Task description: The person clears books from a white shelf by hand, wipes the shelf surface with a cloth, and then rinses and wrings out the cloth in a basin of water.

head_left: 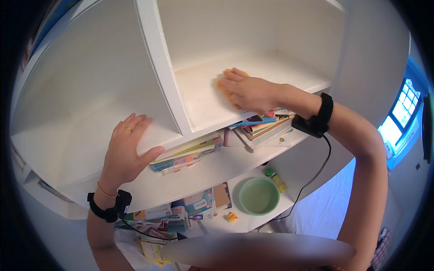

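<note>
A person's right hand (pixel 254 94) is holding an orange cloth (pixel 224 93) flat beneath its palm, on the floor of the right of 2 white shelf compartments (pixel 289 70). The left hand (pixel 123 156), empty, is resting with fingers spread at the left compartment's front edge. Below, books (pixel 187 156) are lying stacked.

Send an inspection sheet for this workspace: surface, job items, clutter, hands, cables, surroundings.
Surface: white shelf boards, split by an upright divider.
Job items: orange cloth on the right board.
Clutter: books on the lower shelf; booklets and green basin further down.
Left hand: open, at the left board's front edge.
Right hand: over the cloth; grip hidden.
Cables: black cables, one from each wristband.
Surroundings: blue-framed window and pale sheet, right.
</note>
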Demonstrator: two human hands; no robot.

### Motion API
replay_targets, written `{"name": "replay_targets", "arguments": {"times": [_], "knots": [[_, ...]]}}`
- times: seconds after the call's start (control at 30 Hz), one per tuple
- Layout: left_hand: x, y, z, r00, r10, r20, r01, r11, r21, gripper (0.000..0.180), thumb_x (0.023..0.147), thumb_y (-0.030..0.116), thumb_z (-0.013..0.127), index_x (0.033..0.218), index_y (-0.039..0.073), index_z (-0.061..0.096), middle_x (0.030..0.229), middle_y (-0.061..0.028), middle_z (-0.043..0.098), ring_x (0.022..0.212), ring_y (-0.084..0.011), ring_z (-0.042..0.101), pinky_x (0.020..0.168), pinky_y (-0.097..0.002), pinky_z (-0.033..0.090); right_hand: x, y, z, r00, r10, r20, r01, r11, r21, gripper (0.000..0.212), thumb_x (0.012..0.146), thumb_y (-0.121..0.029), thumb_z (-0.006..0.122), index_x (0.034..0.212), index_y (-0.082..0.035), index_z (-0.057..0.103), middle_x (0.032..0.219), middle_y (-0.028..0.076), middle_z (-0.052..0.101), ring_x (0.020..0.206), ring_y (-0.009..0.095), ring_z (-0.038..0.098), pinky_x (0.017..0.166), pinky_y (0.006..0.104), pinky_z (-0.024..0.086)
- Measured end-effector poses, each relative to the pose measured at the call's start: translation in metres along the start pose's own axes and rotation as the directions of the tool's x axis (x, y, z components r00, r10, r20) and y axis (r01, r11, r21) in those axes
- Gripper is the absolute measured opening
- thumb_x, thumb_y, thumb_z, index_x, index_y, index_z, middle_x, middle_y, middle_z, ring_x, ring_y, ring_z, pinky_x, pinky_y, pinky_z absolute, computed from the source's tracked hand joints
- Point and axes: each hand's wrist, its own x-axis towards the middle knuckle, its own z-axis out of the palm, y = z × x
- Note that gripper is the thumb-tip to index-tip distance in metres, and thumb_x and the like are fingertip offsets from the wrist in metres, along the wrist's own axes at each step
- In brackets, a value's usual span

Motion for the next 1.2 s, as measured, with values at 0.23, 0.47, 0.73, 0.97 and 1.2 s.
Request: {"name": "replay_targets", "arguments": {"times": [0.23,0.47,0.73,0.97,1.2], "knots": [[0.0,-0.007,0.0,0.999,0.033,-0.02,-0.032,0.998,0.051,0.057,0.073,0.035,0.065,0.115,0.0,0.049,0.117,-0.018,0.049,0.114,-0.0367,0.041,0.097,-0.0428,0.03,0.009,-0.074,-0.003,0.935,-0.079,-0.346,0.195,0.928,0.316,0.056,0.069,-0.001,0.055,0.119,0.011,0.032,0.121,0.027,0.037,0.12,0.04,0.032,0.101,0.0381,0.031],[-0.004,-0.001,-0.004,1.0,0.016,-0.026,-0.016,1.0,0.017,0.058,0.071,0.036,0.066,0.114,0.001,0.049,0.117,-0.0177,0.049,0.114,-0.0389,0.04,0.096,-0.0465,0.03,0.037,-0.052,-0.014,0.955,-0.156,-0.252,0.249,0.884,0.396,0.025,0.067,0.0,0.054,0.091,0.005,0.053,0.094,0.021,0.051,0.08,0.035,0.056,0.074,0.0367,0.048],[-0.005,-0.009,0.004,0.994,0.031,-0.105,-0.02,0.995,0.102,0.058,0.073,0.04,0.063,0.114,0.002,0.051,0.118,-0.0179,0.049,0.116,-0.0392,0.038,0.099,-0.0497,0.025,0.08,-0.043,-0.028,0.993,0.08,-0.084,-0.042,0.922,0.385,0.012,0.067,-0.006,0.057,0.076,-0.003,0.064,0.077,0.019,0.062,0.075,0.031,0.061,0.066,0.0364,0.048],[-0.007,0.0,-0.004,0.998,-0.013,-0.063,0.016,0.998,0.06,0.059,0.075,0.043,0.058,0.114,-0.001,0.05,0.118,-0.0192,0.048,0.117,-0.039,0.036,0.1,-0.0483,0.023,0.014,-0.084,-0.036,0.993,0.095,-0.067,-0.042,0.834,0.55,0.01,0.074,-0.004,0.049,0.074,0.001,0.058,0.078,0.014,0.057,0.07,0.029,0.059,0.067,0.0348,0.046],[-0.009,0.0,-0.004,0.997,0.008,-0.072,-0.006,0.999,0.038,0.062,0.076,0.046,0.057,0.112,-0.003,0.049,0.117,-0.0213,0.047,0.115,-0.0417,0.036,0.099,-0.0476,0.024,0.075,-0.038,-0.061,0.967,-0.123,0.222,0.049,0.948,0.313,0.023,0.069,0.001,0.046,0.09,0.005,0.052,0.092,0.022,0.056,0.096,0.036,0.05,0.101,0.0403,0.022]]}}
